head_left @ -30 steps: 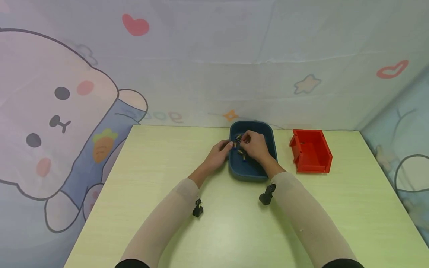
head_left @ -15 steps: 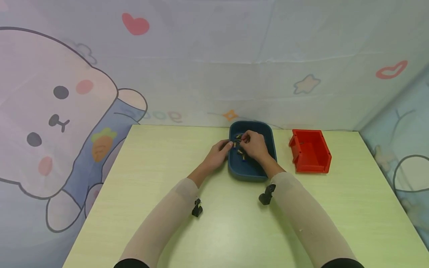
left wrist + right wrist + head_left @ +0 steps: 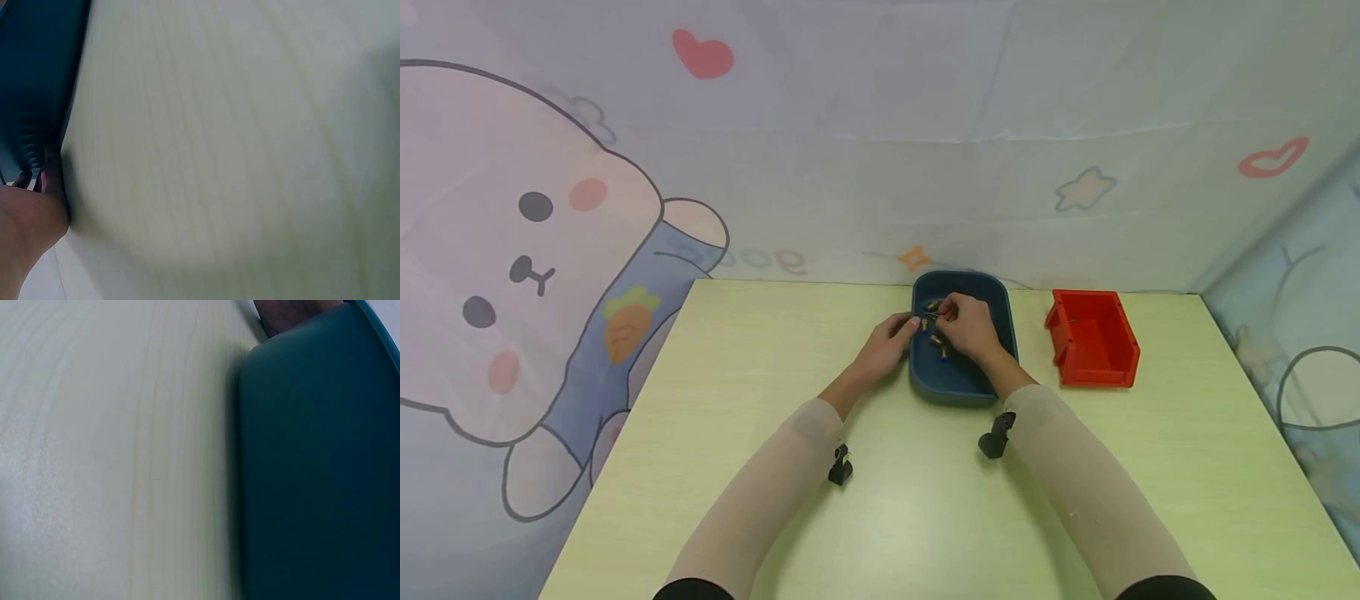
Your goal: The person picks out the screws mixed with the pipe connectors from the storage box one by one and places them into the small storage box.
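Note:
A dark blue plastic basin (image 3: pixel 955 392) sits near the table's back edge, with several small brass-coloured pieces (image 3: pixel 936 340) inside, some with blue parts. My left hand (image 3: pixel 882 348) holds the basin's left wall, thumb at the rim; in the left wrist view its fingers (image 3: pixel 54 172) lie along the outer side. Reaching in over the right rim, my right hand (image 3: pixel 972 327) has thumb and fingertips together at a thin silvery metal piece (image 3: pixel 932 314) among the brass ones. I cannot tell that piece's exact kind. The right wrist view shows mostly the basin's outer wall (image 3: pixel 319 462).
To the right of the basin stands a red plastic bin (image 3: pixel 1097 350), with a small metal piece (image 3: pixel 1072 321) in its back part. The pale wooden table (image 3: pixel 895 500) ends at a printed cloth backdrop (image 3: pixel 850 167) behind.
Both hands stay at the basin in nearly the same pose. The whole head view shifts very slightly to the left.

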`<action>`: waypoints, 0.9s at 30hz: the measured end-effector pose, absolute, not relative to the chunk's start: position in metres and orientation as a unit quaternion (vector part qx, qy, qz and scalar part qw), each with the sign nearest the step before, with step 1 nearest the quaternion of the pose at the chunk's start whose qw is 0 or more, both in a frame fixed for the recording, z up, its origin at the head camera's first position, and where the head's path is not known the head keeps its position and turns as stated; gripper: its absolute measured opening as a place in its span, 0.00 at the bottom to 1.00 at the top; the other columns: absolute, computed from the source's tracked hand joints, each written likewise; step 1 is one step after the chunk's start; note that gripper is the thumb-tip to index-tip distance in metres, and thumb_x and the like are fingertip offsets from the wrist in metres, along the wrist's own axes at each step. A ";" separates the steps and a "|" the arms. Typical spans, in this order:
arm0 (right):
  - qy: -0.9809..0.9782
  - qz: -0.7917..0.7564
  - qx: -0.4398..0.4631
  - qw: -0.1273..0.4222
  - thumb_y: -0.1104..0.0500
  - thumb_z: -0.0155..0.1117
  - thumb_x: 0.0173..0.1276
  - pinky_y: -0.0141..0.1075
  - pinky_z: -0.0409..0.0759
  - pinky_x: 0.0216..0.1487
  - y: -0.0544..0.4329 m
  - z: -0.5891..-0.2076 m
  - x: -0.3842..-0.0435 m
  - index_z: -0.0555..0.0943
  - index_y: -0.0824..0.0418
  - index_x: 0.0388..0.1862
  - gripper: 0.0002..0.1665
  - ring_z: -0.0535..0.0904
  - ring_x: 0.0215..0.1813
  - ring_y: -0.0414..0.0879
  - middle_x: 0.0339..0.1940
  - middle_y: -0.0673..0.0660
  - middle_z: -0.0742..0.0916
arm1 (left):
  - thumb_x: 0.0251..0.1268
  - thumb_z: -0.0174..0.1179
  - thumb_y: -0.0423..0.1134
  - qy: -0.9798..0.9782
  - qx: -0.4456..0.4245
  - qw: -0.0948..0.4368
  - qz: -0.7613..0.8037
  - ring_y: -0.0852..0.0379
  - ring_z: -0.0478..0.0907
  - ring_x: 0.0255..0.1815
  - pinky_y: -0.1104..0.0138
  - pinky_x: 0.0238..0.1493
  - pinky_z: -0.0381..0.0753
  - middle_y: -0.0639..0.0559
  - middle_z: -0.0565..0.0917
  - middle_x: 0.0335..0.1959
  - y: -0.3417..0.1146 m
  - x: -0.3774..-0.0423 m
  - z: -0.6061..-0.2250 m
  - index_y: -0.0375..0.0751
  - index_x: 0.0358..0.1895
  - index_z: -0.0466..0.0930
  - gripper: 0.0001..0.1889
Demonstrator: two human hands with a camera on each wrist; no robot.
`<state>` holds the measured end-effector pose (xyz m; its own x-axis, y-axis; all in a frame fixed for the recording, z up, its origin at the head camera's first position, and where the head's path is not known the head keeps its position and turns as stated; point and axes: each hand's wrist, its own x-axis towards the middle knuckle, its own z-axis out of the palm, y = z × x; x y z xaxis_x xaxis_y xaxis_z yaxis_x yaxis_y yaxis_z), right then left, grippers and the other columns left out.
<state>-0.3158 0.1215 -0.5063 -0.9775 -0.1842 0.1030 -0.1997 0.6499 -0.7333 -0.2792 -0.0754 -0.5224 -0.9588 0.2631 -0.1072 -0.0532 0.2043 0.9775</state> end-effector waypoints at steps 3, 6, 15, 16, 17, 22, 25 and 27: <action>-0.908 0.406 0.105 0.006 0.64 0.67 0.73 0.48 0.84 0.47 0.122 -0.506 -0.316 0.84 0.65 0.44 0.05 0.84 0.42 0.54 0.40 0.61 0.88 | 0.86 0.49 0.59 0.758 0.069 0.132 0.635 0.46 0.71 0.76 0.55 0.70 0.78 0.41 0.75 0.74 -0.076 -0.280 -0.522 0.37 0.81 0.64 0.35; -0.907 0.407 0.107 0.009 0.64 0.66 0.73 0.49 0.84 0.48 0.122 -0.506 -0.316 0.85 0.65 0.44 0.05 0.84 0.43 0.55 0.41 0.61 0.88 | 0.87 0.49 0.58 0.758 0.071 0.131 0.635 0.46 0.71 0.76 0.55 0.70 0.78 0.41 0.75 0.74 -0.075 -0.280 -0.521 0.37 0.81 0.64 0.34; -0.900 0.421 0.111 0.023 0.64 0.67 0.72 0.48 0.84 0.47 0.121 -0.506 -0.314 0.85 0.64 0.43 0.05 0.84 0.42 0.54 0.39 0.60 0.89 | 0.88 0.48 0.54 0.766 0.068 0.130 0.627 0.45 0.72 0.76 0.53 0.71 0.77 0.41 0.76 0.73 -0.075 -0.278 -0.522 0.35 0.81 0.63 0.32; -0.897 0.426 0.113 0.027 0.64 0.67 0.72 0.48 0.84 0.47 0.121 -0.506 -0.315 0.85 0.65 0.43 0.05 0.84 0.41 0.54 0.39 0.60 0.89 | 0.88 0.48 0.54 0.765 0.067 0.128 0.627 0.45 0.72 0.76 0.53 0.71 0.77 0.40 0.76 0.73 -0.076 -0.279 -0.522 0.35 0.81 0.64 0.32; -0.895 0.430 0.113 0.030 0.64 0.66 0.72 0.48 0.84 0.47 0.121 -0.505 -0.316 0.85 0.65 0.43 0.05 0.84 0.41 0.54 0.39 0.60 0.89 | 0.88 0.48 0.54 0.764 0.067 0.127 0.629 0.45 0.72 0.75 0.53 0.71 0.77 0.40 0.76 0.73 -0.076 -0.279 -0.522 0.35 0.81 0.64 0.32; -0.884 0.453 0.106 0.041 0.64 0.66 0.72 0.48 0.84 0.48 0.120 -0.503 -0.320 0.86 0.65 0.43 0.05 0.85 0.42 0.54 0.39 0.61 0.89 | 0.88 0.48 0.54 0.760 0.065 0.125 0.634 0.45 0.72 0.76 0.54 0.71 0.77 0.40 0.75 0.74 -0.078 -0.280 -0.520 0.36 0.80 0.65 0.32; -0.881 0.460 0.100 0.036 0.64 0.66 0.72 0.48 0.84 0.48 0.121 -0.502 -0.320 0.86 0.65 0.43 0.06 0.84 0.42 0.54 0.40 0.61 0.89 | 0.88 0.48 0.55 0.763 0.064 0.126 0.631 0.45 0.72 0.76 0.54 0.71 0.77 0.41 0.75 0.74 -0.078 -0.281 -0.520 0.37 0.81 0.65 0.32; -0.881 0.461 0.098 0.031 0.64 0.66 0.72 0.48 0.84 0.49 0.122 -0.501 -0.319 0.86 0.65 0.43 0.06 0.84 0.43 0.54 0.40 0.61 0.89 | 0.87 0.49 0.55 0.765 0.064 0.125 0.628 0.45 0.72 0.76 0.54 0.71 0.77 0.41 0.75 0.74 -0.078 -0.281 -0.521 0.37 0.80 0.65 0.32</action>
<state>-0.3187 0.1218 -0.5011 -0.9787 -0.1442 0.1460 -0.2022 0.5557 -0.8064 -0.2809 -0.0778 -0.5214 -0.9608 0.2540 -0.1113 -0.0595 0.2030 0.9774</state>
